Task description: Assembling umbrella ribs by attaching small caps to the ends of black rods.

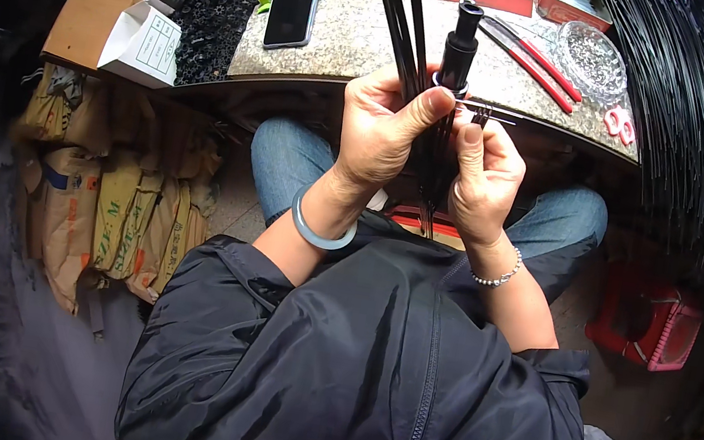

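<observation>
In front of my body, over the table's near edge, my left hand (374, 136) is closed round a stepped black plastic tube (460, 48), its thumb pressed near a pale ring at the tube's base. Several black strips (407, 31) rise from the same grip, and dark lengths hang below between my hands. My right hand (485, 181) is close beside it, thumb and fingers pinched on thin black rods (483, 114) whose tips stick up above the thumb. Where the rods meet the tube is partly hidden by my fingers.
On the speckled tabletop (353, 40) lie a phone (293, 6), red-handled pliers (538, 65), a glass dish (590, 62) and pink scissor handles (619, 126). Long black rods (677, 115) drape off the right side; small black parts (221, 1) pile left, near a white box (142, 44). Sacks (71, 203) stand below.
</observation>
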Tool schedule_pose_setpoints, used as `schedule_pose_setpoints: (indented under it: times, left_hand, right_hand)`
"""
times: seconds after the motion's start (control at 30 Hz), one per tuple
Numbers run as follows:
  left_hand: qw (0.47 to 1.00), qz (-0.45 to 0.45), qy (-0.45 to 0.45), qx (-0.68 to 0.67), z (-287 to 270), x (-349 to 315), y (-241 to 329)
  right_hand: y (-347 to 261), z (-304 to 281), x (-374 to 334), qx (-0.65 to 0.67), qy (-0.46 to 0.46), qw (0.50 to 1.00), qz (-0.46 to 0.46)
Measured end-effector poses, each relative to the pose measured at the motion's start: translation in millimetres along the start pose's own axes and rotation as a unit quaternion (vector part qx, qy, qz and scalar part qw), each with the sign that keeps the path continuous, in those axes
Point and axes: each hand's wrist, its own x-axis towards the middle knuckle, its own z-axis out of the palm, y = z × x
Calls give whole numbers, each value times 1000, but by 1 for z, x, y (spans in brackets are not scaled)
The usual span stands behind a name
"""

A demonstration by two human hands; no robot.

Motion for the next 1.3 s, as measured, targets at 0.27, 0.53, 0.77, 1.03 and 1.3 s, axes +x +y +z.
schedule_pose_setpoints:
  times: [0.27, 0.53, 0.77, 1.03, 1.3]
  left_hand:
    - [1000, 10, -6, -20, 8, -2, 2]
    - [999, 14, -29, 19, 3, -1, -5]
    - [992, 88, 48, 76, 12, 0, -4]
    - [997, 60, 16, 43, 4, 0, -4]
    - [991, 114, 32, 68, 14, -4, -2]
  right_hand:
    - [5, -10, 14, 88, -24, 988, 122]
    - [3, -5, 18, 85, -34, 990, 109]
    - [6, -7, 13, 142, -29, 988, 51]
    - [6, -5, 13, 100, -11, 990, 104]
    - [2, 1, 12, 138, -29, 988, 62]
